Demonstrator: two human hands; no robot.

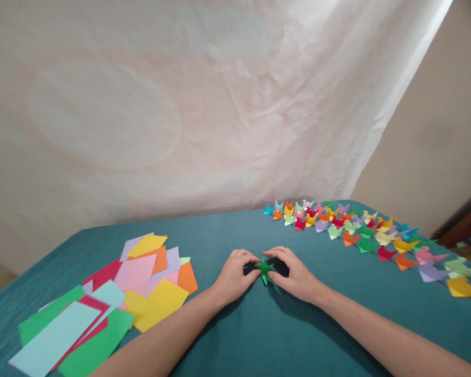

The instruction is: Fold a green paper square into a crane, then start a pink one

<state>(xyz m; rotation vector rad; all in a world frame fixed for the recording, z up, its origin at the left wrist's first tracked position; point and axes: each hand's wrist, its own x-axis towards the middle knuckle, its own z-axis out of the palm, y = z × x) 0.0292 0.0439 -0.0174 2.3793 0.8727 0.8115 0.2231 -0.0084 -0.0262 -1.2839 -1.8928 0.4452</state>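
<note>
Between my two hands, over the middle of the table, is a small green folded paper piece (264, 269) with several points. My left hand (237, 272) pinches its left side between thumb and fingers. From the right, the thumb and fingers of my right hand (292, 273) are closed on the other side of it. Parts of the paper are hidden behind the fingertips, and its exact shape is too small to make out.
A loose pile of coloured paper sheets (137, 272) lies on the left of the teal-covered table (235, 340). Rows of small folded paper birds (351, 238) stand along the right and back right. A pale cloth (204, 104) hangs behind the table.
</note>
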